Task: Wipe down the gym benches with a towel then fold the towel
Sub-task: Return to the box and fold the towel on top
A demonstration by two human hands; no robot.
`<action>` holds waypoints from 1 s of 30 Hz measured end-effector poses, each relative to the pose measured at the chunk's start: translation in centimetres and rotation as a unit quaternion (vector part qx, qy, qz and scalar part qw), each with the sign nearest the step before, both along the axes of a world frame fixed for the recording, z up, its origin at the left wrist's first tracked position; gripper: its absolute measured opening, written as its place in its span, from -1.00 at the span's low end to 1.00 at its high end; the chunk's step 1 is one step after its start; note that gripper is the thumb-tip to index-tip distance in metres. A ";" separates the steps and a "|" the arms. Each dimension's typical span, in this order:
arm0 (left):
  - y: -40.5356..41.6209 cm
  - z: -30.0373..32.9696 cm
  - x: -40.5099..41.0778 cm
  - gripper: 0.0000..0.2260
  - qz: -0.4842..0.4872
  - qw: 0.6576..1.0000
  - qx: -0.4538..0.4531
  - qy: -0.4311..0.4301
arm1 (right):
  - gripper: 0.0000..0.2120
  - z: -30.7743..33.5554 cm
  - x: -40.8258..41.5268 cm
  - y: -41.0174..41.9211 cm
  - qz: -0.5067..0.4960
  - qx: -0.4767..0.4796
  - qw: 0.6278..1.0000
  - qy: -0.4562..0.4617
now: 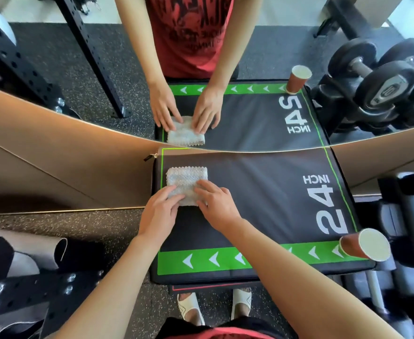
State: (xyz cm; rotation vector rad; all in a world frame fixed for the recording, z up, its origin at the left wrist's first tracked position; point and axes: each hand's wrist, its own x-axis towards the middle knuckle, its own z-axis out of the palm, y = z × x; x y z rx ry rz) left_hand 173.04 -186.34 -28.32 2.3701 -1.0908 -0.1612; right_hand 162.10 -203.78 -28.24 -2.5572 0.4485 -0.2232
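The towel (pixel 185 183) lies folded at the desk's (pixel 262 192) far left corner. Both hands, left (pixel 158 212) and right (pixel 217 204), press flat, fingers nearly straight, gripping nothing, likely to set the crease.

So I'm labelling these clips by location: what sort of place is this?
Most likely a gym. Black round-headed dumbbells sit on a rack at right, a black padded box marked "24 INCH" stands against a wall mirror, and the floor is speckled rubber.
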 end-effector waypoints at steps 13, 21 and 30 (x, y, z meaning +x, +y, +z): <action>0.0 0.1 4.6 -0.70 0.001 0.999 -0.025 0.030 | -0.65 0.8 5.0 0.4 -0.025 0.009 0.999 0.046; 0.6 -0.1 4.1 -0.60 -0.010 0.997 -0.036 0.063 | -0.55 0.3 4.5 0.8 -0.026 -0.013 0.997 0.075; 2.1 0.6 3.6 -0.49 -0.025 0.996 -0.011 0.082 | -0.46 1.4 3.2 1.8 -0.035 -0.007 0.994 0.103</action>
